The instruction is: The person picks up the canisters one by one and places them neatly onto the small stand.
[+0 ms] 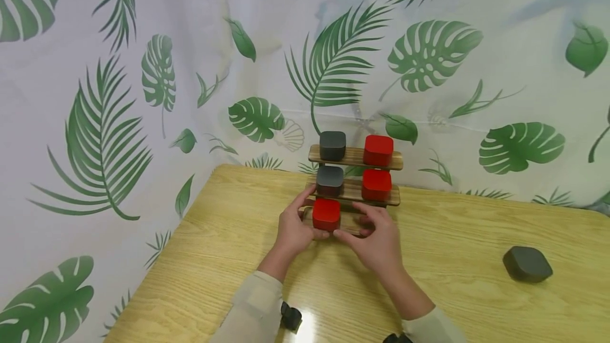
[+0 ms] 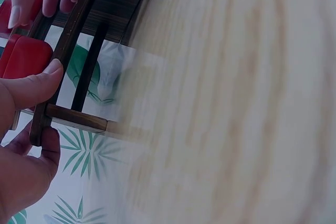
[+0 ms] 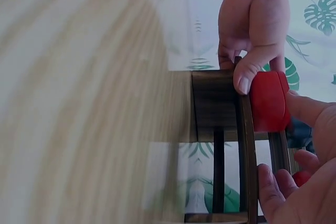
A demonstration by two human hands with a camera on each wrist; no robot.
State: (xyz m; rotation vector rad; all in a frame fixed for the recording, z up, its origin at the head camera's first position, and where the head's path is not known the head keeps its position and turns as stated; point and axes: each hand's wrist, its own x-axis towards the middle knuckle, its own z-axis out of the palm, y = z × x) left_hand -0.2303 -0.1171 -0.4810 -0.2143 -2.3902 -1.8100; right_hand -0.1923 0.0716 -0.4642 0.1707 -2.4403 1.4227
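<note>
A three-tier wooden display shelf (image 1: 353, 189) stands on the table against the leaf-printed cloth. My left hand (image 1: 294, 229) grips the left end of its bottom tier, with the thumb on the front edge and fingers curled beneath in the left wrist view. On that tier sits a red rounded box (image 1: 326, 215), just beside the left thumb. My right hand (image 1: 378, 234) is at the box's right, its thumb at the front corner and its other fingers loosely bent near the tier. Whether the right thumb touches the box is unclear.
The upper tiers each carry a dark grey box (image 1: 332, 145) on the left and a red box (image 1: 378, 150) on the right. Another dark grey box (image 1: 527, 264) lies on the wooden table (image 1: 457, 237) far to the right. A small black object (image 1: 290, 316) shows by the left sleeve.
</note>
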